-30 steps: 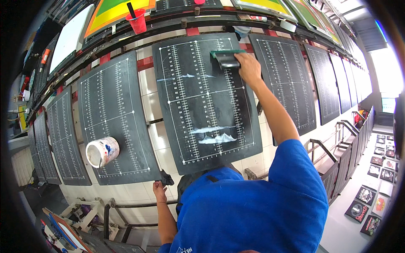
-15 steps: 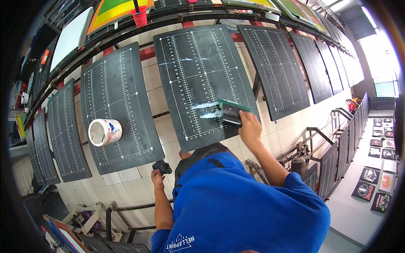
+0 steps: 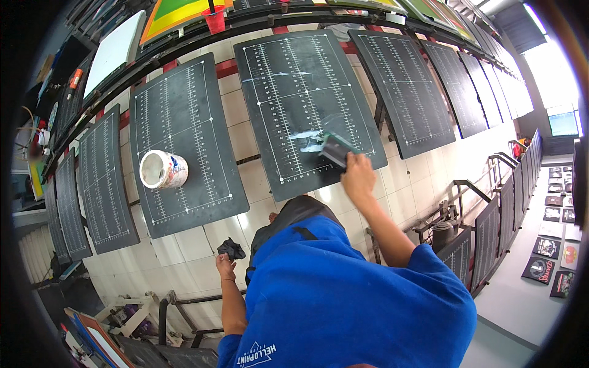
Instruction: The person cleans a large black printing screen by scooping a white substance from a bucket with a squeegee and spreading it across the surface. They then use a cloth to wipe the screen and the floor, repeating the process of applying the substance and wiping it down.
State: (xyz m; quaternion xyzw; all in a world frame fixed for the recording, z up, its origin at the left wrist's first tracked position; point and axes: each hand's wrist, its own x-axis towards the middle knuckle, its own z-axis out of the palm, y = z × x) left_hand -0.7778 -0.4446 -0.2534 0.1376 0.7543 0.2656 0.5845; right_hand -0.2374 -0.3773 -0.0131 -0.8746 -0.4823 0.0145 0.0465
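In front of me lies a dark printing platen [image 3: 270,73] marked with white grid lines and scales. My right hand [image 3: 359,178] grips the black handle of a squeegee [image 3: 335,151] with a green blade, low over the platen's near right part. White paste smears [image 3: 307,141] lie just left of the blade, and fainter streaks cross the platen farther up. Down at my left side, away from the platens, my left hand [image 3: 226,265] is closed on a crumpled black cloth [image 3: 232,249].
A paint-stained white tub [image 3: 163,170] stands on the platen [image 3: 202,159] to the left. More platens [image 3: 405,92] line up on both sides. Beyond them runs a dark rail [image 3: 184,49] with a red cup [image 3: 215,21]. Printed pieces [image 3: 546,247] lie on a grey surface far right.
The squeegee has turned in my right hand, its blade now slanting more steeply across the platen. The whole view has shifted slightly. My left hand still holds the cloth.
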